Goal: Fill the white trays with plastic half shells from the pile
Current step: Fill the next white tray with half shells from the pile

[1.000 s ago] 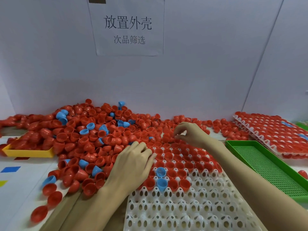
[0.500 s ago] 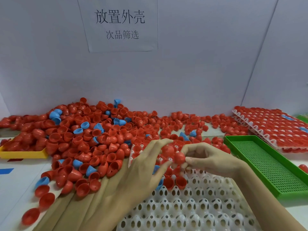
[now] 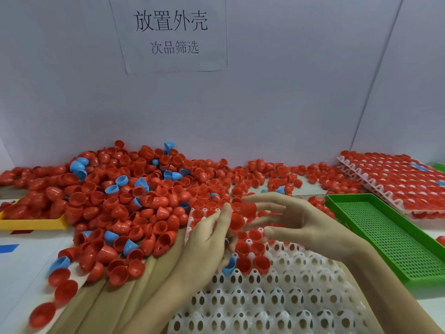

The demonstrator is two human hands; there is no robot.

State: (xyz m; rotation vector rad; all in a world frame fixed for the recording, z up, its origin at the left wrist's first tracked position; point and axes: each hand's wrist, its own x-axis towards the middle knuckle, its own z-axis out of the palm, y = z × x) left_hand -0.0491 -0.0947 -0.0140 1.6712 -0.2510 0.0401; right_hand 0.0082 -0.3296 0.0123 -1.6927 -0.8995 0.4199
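Pile of red and blue plastic half shells is spread along the grey back wall, largest item in view. White moulded tray sits in front, far rows filled, partly blocked by both hands. Green perforated tray lies to the right, filled trays are stacked behind it. Paper sign reads "放置外壳 / 次品筛选". Left hand pinches a red shell; right hand fingers are spread, another red shell at the fingertips.
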